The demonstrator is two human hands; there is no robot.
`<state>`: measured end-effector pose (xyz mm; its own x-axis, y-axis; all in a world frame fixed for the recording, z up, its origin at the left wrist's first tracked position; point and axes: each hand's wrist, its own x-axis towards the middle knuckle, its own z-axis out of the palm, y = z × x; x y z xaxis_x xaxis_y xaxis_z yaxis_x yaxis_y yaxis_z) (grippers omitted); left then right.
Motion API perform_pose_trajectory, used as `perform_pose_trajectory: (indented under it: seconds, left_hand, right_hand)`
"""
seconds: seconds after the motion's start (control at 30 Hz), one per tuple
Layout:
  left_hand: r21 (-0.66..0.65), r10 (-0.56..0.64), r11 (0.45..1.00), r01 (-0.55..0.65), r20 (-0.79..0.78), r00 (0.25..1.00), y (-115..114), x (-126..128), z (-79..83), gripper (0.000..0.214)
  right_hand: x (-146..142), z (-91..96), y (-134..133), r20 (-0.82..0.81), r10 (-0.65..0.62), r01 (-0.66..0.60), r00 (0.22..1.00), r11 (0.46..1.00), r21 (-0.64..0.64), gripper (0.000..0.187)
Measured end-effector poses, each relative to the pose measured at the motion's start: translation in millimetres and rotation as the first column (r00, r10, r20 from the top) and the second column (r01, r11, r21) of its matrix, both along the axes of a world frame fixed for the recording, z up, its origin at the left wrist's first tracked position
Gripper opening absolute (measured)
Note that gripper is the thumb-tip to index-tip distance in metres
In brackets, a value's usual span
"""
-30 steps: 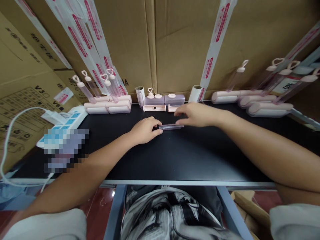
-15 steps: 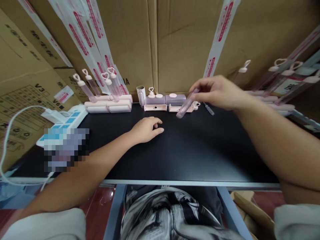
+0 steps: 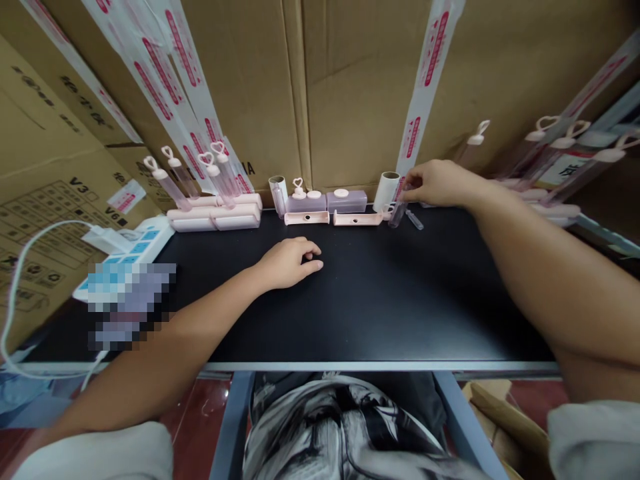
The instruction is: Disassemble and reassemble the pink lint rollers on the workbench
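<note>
My right hand (image 3: 440, 183) pinches the top of a clear tube (image 3: 399, 212) and holds it nearly upright at the back of the black table. Beside the tube stand a white cardboard roll (image 3: 387, 192) and a small clear plastic piece (image 3: 415, 220) lying flat. My left hand (image 3: 290, 262) rests on the table with its fingers loosely curled and thumb apart, holding nothing. Ahead of it are two pink trays (image 3: 307, 218), two translucent purple boxes (image 3: 354, 201) with pink caps, a pink heart-shaped cap (image 3: 299, 189) and another roll (image 3: 277, 190).
Pink bases (image 3: 235, 215) with upright heart-topped tubes stand at the back left; similar ones (image 3: 560, 212) are at the right. A white power strip (image 3: 143, 243) and a blurred-out object (image 3: 135, 303) lie at the left. Cardboard boxes (image 3: 350, 87) wall off the back.
My right hand has moved right and back with the clear tube, which has gone from slanted to nearly upright beside the right roll. My left hand has stayed in place.
</note>
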<state>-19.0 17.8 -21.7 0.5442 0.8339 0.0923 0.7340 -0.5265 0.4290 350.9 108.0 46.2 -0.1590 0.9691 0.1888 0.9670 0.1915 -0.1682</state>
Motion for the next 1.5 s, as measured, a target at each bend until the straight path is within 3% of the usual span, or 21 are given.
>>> perform_pose_trajectory:
  seconds: [0.13, 0.4, 0.67, 0.97, 1.1, 1.23, 1.33, 1.4, 1.5]
  left_hand:
    - [-0.014, -0.001, 1.0, 0.001, -0.004, 1.0, -0.4, 1.0, 0.4, 0.033]
    - [-0.014, -0.003, 1.0, 0.003, 0.004, 1.0, 0.8, -0.3, -0.7, 0.033]
    - [-0.019, 0.011, 1.0, -0.011, -0.007, 1.0, -0.8, 1.5, 0.8, 0.033]
    - [-0.026, 0.001, 1.0, -0.002, -0.036, 0.999, -1.3, 1.4, 2.7, 0.036]
    - [-0.021, -0.003, 1.0, 0.003, -0.034, 0.999, -1.3, 0.9, 2.1, 0.036]
    - [-0.016, -0.007, 1.0, 0.007, -0.033, 0.999, 0.2, 0.1, 0.5, 0.037]
    - [-0.011, -0.011, 1.0, 0.011, -0.052, 0.999, 0.7, 0.3, 0.2, 0.038]
    - [-0.01, -0.013, 1.0, 0.013, -0.065, 0.998, 0.2, 1.0, 0.9, 0.038]
    - [-0.005, -0.014, 1.0, 0.013, -0.078, 0.997, -1.6, 2.1, 2.9, 0.038]
  right_hand:
    - [-3.8, -7.4, 4.8, 0.004, -0.027, 0.026, 1.0, 0.999, 0.038, 0.02]
    - [-9.2, -5.1, -0.3, 0.012, -0.041, 0.04, 0.999, 0.999, 0.033, 0.029]
    - [-11.5, -4.4, -1.8, -0.016, -0.011, 0.011, 1.0, 1.0, 0.019, 0.025]
    - [-10.7, 9.1, -12.7, -0.068, -0.013, 0.013, 0.998, 1.0, -0.003, 0.037]
    - [-15.4, 23.5, -27.0, -0.116, -0.063, 0.077, 0.991, 0.99, 0.121, 0.04]
    - [-30.0, 39.1, -50.6, -0.2, -0.035, 0.107, 0.979, 0.926, 0.362, 0.038]
    - [-52.1, 40.3, -74.6, -0.245, 0.109, 0.017, 0.963, 0.886, 0.464, 0.03]
    - [-69.9, 29.2, -90.6, -0.228, 0.241, -0.122, 0.943, 0.89, 0.439, 0.025]
    - [-92.2, -4.9, -109.0, -0.108, 0.41, -0.388, 0.906, 0.904, 0.179, 0.021]
